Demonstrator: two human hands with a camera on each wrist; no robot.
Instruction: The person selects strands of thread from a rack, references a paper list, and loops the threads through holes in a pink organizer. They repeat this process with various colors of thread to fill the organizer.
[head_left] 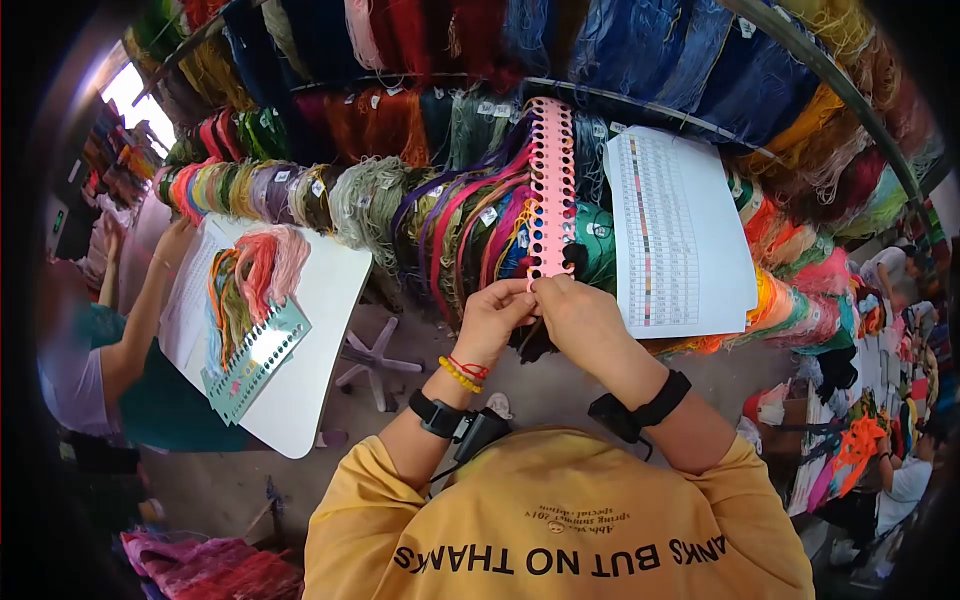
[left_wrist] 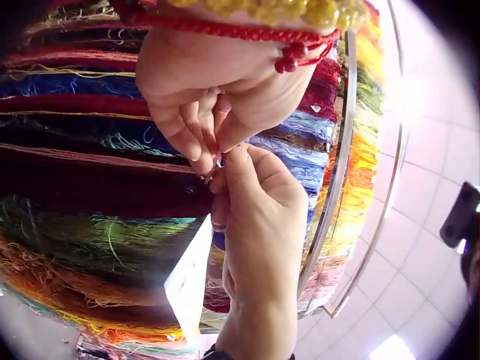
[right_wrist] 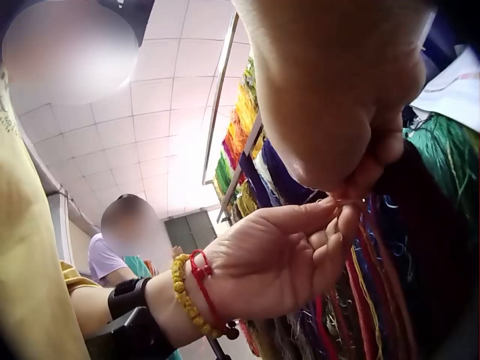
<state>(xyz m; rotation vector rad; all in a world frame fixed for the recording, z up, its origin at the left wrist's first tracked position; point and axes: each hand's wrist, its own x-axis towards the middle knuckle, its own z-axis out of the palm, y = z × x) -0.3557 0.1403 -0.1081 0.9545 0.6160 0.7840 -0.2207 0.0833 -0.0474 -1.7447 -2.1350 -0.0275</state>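
Note:
A pink strip with punched holes [head_left: 552, 190] lies upright over the hanging thread skeins, with purple, pink and dark threads looped through its edges. Both hands meet at its lower end. The left hand [head_left: 494, 318] pinches at the strip's bottom edge, thumb against fingertips; in the left wrist view the left hand [left_wrist: 217, 82] comes from above. The right hand [head_left: 590, 322] pinches right beside it, fingertips nearly touching the left's; in the right wrist view the right hand [right_wrist: 337, 97] covers much of the work. What lies between the fingertips is too small to tell.
A printed chart sheet [head_left: 680, 240] lies on the skeins to the right. At left, a white table [head_left: 310, 390] bears a green holed card [head_left: 262, 362] with coloured threads. Another person [head_left: 120, 340] is beside it. Skeins hang from metal rails above; a stool base [head_left: 376, 362] stands below.

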